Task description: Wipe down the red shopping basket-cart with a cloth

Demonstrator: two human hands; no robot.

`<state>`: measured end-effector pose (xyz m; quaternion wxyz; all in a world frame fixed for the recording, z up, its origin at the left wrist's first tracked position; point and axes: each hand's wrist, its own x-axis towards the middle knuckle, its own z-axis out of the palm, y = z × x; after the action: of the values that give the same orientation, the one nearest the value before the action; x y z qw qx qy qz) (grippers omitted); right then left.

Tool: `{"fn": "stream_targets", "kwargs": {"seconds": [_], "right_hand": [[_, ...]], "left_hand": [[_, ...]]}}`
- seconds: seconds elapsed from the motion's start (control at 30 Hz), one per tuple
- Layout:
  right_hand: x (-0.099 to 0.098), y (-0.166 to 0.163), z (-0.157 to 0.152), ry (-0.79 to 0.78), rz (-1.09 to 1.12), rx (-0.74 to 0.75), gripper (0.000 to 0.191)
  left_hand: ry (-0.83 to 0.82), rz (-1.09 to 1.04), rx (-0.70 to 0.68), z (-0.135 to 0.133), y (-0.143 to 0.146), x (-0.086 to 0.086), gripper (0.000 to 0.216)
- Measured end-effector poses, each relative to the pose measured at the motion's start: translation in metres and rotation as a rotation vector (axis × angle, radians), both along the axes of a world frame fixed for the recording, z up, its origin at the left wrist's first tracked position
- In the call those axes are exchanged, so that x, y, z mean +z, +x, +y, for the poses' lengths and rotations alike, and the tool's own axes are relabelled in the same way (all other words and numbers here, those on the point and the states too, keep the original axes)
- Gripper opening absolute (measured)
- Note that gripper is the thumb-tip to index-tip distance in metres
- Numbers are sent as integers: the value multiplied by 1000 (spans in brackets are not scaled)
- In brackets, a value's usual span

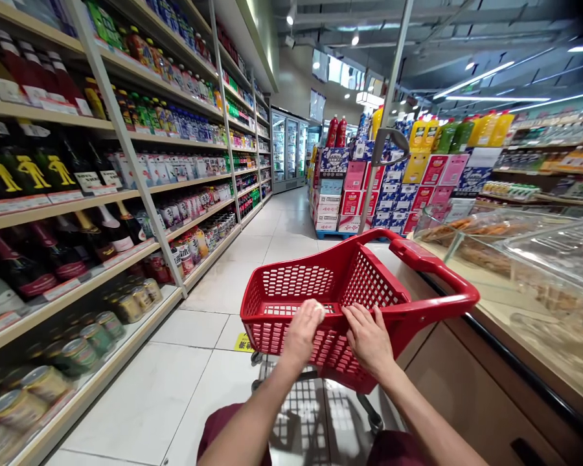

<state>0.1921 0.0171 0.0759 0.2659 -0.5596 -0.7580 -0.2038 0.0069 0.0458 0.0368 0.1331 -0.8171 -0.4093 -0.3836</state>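
Note:
A red plastic shopping cart [276, 329] with perforated sides stands sideways in front of me, its basket bare where I can see into it. My left hand [302, 333] is at the near rim, closed around a small white wad [320, 312] that shows only in part; it may be a cloth or tissue. To its right, my right hand [370, 340] grips the same rim, fingers hooked over the edge and fingertips hidden inside. The cart's red handle [447, 292] extends to the right.
Shelves of bottles and cans [168, 228] line the left side. On the right is a counter with clear covers [539, 239] over baked goods, close to the cart handle. Stacked drink cartons [354, 197] and a metal pole [387, 97] stand ahead. Tiled floor [175, 382] runs between.

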Motion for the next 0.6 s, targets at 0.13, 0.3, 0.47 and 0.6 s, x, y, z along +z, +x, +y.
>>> {"fn": "stream_targets", "kwargs": {"seconds": [0.13,0.3,0.47,0.6], "right_hand": [[-1,-3,-2,5,21,-22,36],[-7,-18,0,-13,34,1,37],[2,-8,-3,-25,48,80,39],[33,9,-34,38,217,173,41]], "left_hand": [[-15,-60,137,1,-50,-4,50],[-21,-15,-12,-3,9,3,42],[-30,-6,-6,-2,-16,1,42],[-53,-119,221,2,-100,-7,42]]}}
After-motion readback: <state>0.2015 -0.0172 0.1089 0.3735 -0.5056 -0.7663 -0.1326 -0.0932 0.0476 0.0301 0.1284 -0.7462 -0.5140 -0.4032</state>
